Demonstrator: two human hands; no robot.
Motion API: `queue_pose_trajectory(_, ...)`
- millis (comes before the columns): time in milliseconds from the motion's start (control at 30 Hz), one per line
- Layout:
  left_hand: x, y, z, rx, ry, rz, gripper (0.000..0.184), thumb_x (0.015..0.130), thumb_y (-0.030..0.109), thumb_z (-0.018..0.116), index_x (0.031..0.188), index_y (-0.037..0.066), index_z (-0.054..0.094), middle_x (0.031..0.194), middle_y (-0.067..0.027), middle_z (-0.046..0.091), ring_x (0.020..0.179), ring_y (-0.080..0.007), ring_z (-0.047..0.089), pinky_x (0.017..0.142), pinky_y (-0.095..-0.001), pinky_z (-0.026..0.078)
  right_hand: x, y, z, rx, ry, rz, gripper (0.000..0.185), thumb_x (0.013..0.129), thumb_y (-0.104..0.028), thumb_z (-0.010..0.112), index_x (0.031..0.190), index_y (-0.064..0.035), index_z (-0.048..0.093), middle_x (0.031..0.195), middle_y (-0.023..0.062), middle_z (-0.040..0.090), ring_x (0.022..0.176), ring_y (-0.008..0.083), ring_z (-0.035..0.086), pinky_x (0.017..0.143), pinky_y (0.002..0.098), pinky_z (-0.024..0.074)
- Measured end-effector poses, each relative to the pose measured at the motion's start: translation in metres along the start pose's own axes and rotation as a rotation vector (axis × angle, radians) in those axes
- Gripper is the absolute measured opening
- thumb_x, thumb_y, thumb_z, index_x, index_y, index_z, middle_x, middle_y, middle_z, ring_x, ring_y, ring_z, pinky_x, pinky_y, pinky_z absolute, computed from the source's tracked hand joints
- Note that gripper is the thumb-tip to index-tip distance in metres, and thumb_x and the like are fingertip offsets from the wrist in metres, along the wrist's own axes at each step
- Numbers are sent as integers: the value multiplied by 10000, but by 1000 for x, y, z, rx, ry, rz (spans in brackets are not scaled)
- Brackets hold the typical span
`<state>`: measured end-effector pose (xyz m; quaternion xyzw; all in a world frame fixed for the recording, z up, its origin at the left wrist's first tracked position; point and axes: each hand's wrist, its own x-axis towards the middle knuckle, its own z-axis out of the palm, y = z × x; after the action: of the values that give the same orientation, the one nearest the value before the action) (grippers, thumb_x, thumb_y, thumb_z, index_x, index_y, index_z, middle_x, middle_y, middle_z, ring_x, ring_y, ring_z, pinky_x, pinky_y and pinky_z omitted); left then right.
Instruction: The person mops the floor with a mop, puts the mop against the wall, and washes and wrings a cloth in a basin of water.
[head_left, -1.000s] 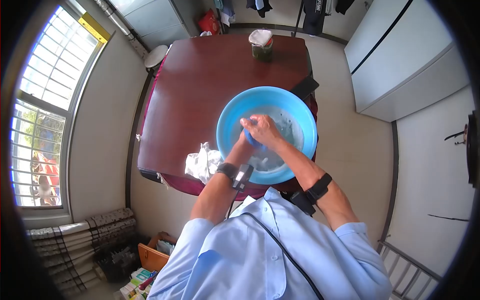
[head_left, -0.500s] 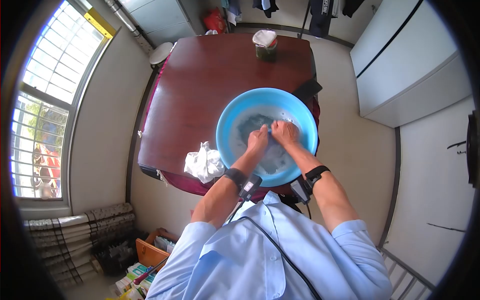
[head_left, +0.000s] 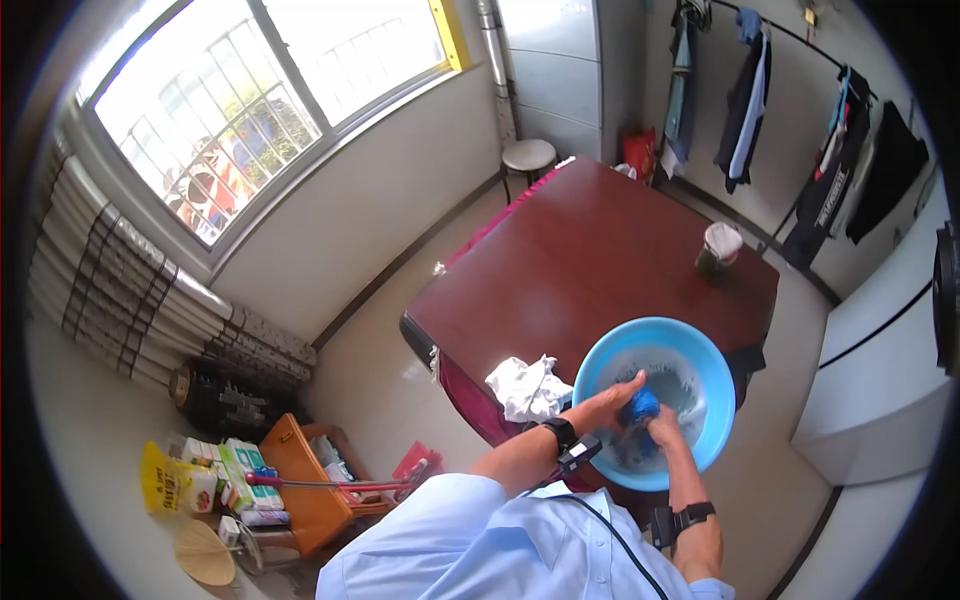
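A bunched blue cloth (head_left: 643, 403) is between my two hands, above the sudsy water in a light blue basin (head_left: 722, 400). My left hand (head_left: 612, 402) closes on its left side, with the thumb pointing up. Lower and to the right, my right hand (head_left: 663, 430) grips the cloth's near end, its fingers partly hidden. On the table just left of the basin lies a crumpled white cloth (head_left: 527, 388).
The basin stands near the corner of a dark red table (head_left: 560, 260). A jar with a white cover (head_left: 719, 249) is farther back. A stool (head_left: 529, 155) stands beyond the table, and an orange wooden box (head_left: 300, 480) is on the left. Clothes (head_left: 745, 110) hang at the back.
My view has swung left, so the table and basin appear lower and farther right. The blue cloth now shows bunched between my hands; before, the hands were together low in the basin.
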<state>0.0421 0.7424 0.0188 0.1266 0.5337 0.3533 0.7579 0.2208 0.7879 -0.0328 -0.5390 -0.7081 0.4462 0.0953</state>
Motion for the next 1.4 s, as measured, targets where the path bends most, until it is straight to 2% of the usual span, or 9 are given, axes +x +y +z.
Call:
queue_pose_trajectory(100, -5, -4, 0, -190, -112, -25, 839, 847, 622, 621, 1448, 89, 377, 1445, -147, 418, 1317, -323, 416, 1048, -600, 349, -38, -69, -28, 267, -125, -53, 320, 734, -198, 742, 932, 40, 662, 919, 185, 656, 842, 272, 641, 763, 378, 503)
queue_pose_trajectory(233, 40, -44, -9, 749, 110, 1237, 673, 638, 50, 801, 1264, 68, 555, 1237, -136, 582, 1113, -223, 592, 955, -279, 465, -56, -116, -35, 133, 193, -288, 393, 756, -268, 763, 905, 78, 651, 897, 199, 631, 849, 327, 635, 744, 427, 491)
queue_pose_trajectory(367, 48, -36, 14, 765, 47, 1323, 378, 652, 89, 813, 983, 77, 631, 994, -80, 657, 968, -234, 631, 786, -377, 501, -45, -122, -35, 13, 425, -304, 389, 808, -297, 668, 867, 88, 663, 828, 263, 658, 777, 407, 641, 753, 456, 492)
queue_pose_trajectory(500, 68, -42, 38, 128, -150, 997, 246, 767, 213, 732, 942, 63, 644, 903, -95, 649, 814, -247, 636, 693, -382, 496, -20, -96, -29, 51, 558, -222, 370, 820, -255, 625, 873, 110, 650, 843, 308, 644, 773, 446, 616, 762, 478, 480)
queue_pose_trajectory(667, 39, -22, 66, 205, 217, 292, 278, 869, 319, 619, 880, 43, 649, 801, -110, 637, 707, -253, 627, 613, -400, 480, -11, -92, -29, 46, 648, -47, 404, 819, -285, 533, 807, 98, 663, 816, 323, 639, 792, 470, 617, 762, 502, 473)
queue_pose_trajectory(867, 25, -24, 52, 433, 362, 221, 477, 939, 426, 497, 831, -17, 639, 713, -156, 622, 672, -269, 630, 582, -441, 475, -3, -37, -48, -391, 350, 83, 471, 887, -382, 524, 766, 39, 698, 909, 280, 659, 869, 428, 632, 789, 523, 471)
queue_pose_trajectory(1100, 4, 9, 13, 615, 458, 182, 472, 905, 437, 576, 1063, 0, 659, 966, -195, 670, 990, -331, 659, 790, -481, 531, -30, -14, -27, -703, 211, 71, 652, 809, -407, 690, 1289, -13, 490, 1096, 303, 571, 1108, 422, 567, 917, 482, 479)
queue_pose_trajectory(1200, -18, 17, 18, 419, 300, 59, 596, 906, 540, 555, 1221, 35, 583, 1192, -192, 594, 1112, -322, 602, 849, -486, 522, -12, 21, -1, -561, 155, -24, 562, 817, -333, 684, 1239, 0, 520, 1039, 269, 609, 1041, 438, 600, 896, 479, 488)
queue_pose_trajectory(1400, 24, -22, -2, -130, -217, 73, 721, 911, 653, 477, 1335, 70, 481, 1325, -128, 525, 1184, -274, 546, 972, -469, 475, -34, -65, -15, 706, -173, 94, 243, 801, -156, 677, 1009, -50, 610, 861, 56, 613, 702, 104, 583, 627, 260, 493)
